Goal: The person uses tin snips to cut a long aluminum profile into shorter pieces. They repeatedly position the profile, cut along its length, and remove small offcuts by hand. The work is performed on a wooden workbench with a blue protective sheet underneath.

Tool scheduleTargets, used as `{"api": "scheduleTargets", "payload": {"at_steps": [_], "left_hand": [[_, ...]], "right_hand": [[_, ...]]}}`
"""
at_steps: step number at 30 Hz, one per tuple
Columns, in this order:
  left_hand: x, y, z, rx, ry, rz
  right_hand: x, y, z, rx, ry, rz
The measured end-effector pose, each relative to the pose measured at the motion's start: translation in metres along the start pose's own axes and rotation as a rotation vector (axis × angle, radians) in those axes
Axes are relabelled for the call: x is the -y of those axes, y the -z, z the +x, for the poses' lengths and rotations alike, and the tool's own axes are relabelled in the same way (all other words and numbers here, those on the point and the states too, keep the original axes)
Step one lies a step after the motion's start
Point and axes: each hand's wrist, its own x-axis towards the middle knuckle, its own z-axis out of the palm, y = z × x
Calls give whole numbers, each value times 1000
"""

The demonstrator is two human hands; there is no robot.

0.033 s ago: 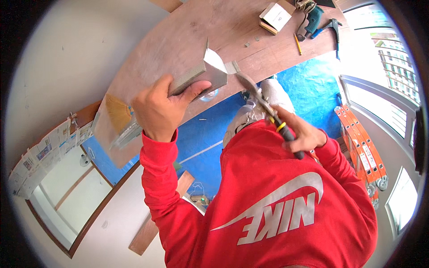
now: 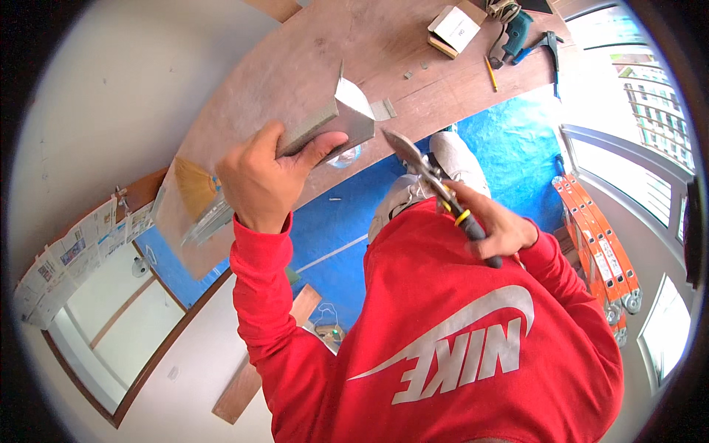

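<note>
My left hand (image 2: 266, 173) grips a grey sheet-metal channel (image 2: 314, 131), thumb on the near face and fingers behind it. The channel's cut end has bright flaps standing out from it. A small grey tab (image 2: 383, 110) shows just beyond its right corner; whether it is still attached I cannot tell. In my right hand (image 2: 496, 225) is a pair of tin snips (image 2: 412, 156) with black and yellow handles. Their blades point up and left toward the channel's corner, a short gap away from it. My fingers wrap the handles.
Across the wooden board (image 2: 273, 74) lie a teal power drill (image 2: 517, 35), a small open box (image 2: 452, 31), a yellow pencil (image 2: 491, 74) and a black and blue hand tool (image 2: 550, 50). Blue sheeting (image 2: 517, 140) covers the floor. An orange ladder (image 2: 594, 236) stands at right.
The tin snips have drawn back down from the metal tab, and my right hand has shifted slightly. My left hand and the channel have barely moved.
</note>
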Motion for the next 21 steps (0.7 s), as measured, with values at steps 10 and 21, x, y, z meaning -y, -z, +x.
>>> {"api": "scheduleTargets", "payload": {"at_steps": [10, 21], "left_hand": [[0, 23, -9, -57, 8, -62], [-2, 26, -39, 51, 66, -140]], "right_hand": [[11, -33, 2, -64, 125, -24], [21, -47, 5, -150, 117, -143]]}}
